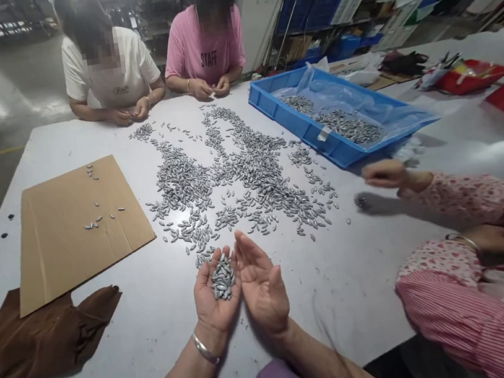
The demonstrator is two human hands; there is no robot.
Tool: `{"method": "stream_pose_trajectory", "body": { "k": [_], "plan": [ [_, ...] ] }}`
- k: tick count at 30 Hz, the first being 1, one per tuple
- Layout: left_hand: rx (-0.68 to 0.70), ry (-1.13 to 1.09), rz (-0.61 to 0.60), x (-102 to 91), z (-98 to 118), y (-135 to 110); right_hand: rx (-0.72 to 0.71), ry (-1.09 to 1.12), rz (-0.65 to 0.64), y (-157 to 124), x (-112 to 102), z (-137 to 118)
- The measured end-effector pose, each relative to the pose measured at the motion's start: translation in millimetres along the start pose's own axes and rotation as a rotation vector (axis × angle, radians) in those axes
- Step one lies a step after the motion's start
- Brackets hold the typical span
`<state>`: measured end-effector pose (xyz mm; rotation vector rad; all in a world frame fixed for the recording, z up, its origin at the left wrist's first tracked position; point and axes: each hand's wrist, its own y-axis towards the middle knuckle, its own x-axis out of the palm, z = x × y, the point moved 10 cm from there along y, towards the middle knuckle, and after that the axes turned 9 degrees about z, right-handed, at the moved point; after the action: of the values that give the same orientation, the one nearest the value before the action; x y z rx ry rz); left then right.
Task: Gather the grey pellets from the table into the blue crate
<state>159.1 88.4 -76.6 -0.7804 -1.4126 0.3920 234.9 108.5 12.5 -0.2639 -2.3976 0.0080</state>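
Note:
My left hand is cupped palm up over the near part of the white table, holding a small heap of grey oval metal pieces. My right hand lies beside it, palm up, fingers stretched and empty, its edge touching the left hand. Just beyond both hands a wide scatter of the same grey pieces covers the table's middle.
A flat cardboard sheet with a few pieces lies at left, a brown cloth below it. A blue bin lined with plastic holds more pieces at back right. Two people sit across; another person's hand reaches in at right.

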Motion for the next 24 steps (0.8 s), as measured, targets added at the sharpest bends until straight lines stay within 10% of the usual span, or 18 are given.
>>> {"method": "stream_pose_trajectory", "body": {
  "k": [6,12,24],
  "plan": [
    [0.054,0.041,-0.104,17.5,12.0,-9.0,0.142,0.067,0.212,15.5,-27.2,21.3],
    [0.26,0.131,-0.097,33.2,33.9,-26.5,0.536,0.249,0.191,-8.4,-9.8,75.4],
    [0.692,0.392,-0.12,45.5,60.8,-55.8,0.757,0.513,0.285,-21.8,-5.2,108.9]
  ]
}}
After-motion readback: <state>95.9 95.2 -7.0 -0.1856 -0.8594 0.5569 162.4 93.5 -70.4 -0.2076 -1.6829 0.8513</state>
